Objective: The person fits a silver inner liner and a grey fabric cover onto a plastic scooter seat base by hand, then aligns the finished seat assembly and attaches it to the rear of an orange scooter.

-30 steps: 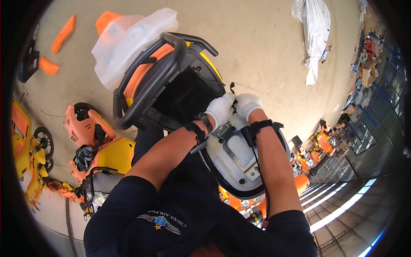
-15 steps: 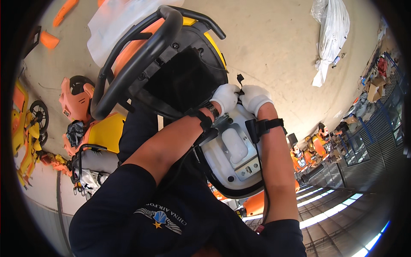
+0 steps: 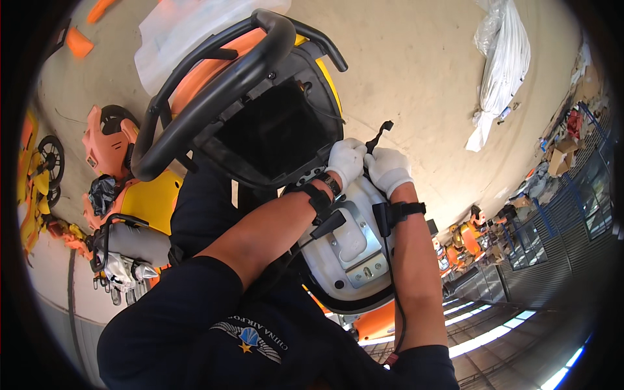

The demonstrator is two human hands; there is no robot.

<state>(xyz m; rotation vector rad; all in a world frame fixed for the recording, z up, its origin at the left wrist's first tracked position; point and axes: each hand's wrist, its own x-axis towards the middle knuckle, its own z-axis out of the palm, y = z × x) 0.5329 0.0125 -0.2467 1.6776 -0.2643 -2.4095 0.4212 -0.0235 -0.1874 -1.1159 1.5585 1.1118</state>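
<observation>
A scooter seat [image 3: 325, 260] is tipped up in front of me, its white plastic underside and metal bracket [image 3: 367, 257] facing me. At its far end my two white-gloved hands are close together. My right hand [image 3: 390, 170] is closed on a thin black strap [image 3: 379, 135], whose flat end sticks up between the hands. The fingers of my left hand [image 3: 347, 161] are curled in a pinch beside it; what lies in them is hidden. Left of the seat is the open black storage compartment [image 3: 276, 127] of the scooter, with a thick black tubular rack [image 3: 214, 97] around its end.
White sheeting [image 3: 162, 49] and orange panels [image 3: 79, 43] lie on the floor beyond the rack. Other orange and yellow scooters [image 3: 110, 146] stand at the left. A bundle of clear plastic wrap [image 3: 500, 68] lies at the far right, and cardboard boxes [image 3: 564, 156] line the right wall.
The strap's end now sticks out farther, up and to the right between my hands. Both hands and the seat have shifted slightly lower in the view.
</observation>
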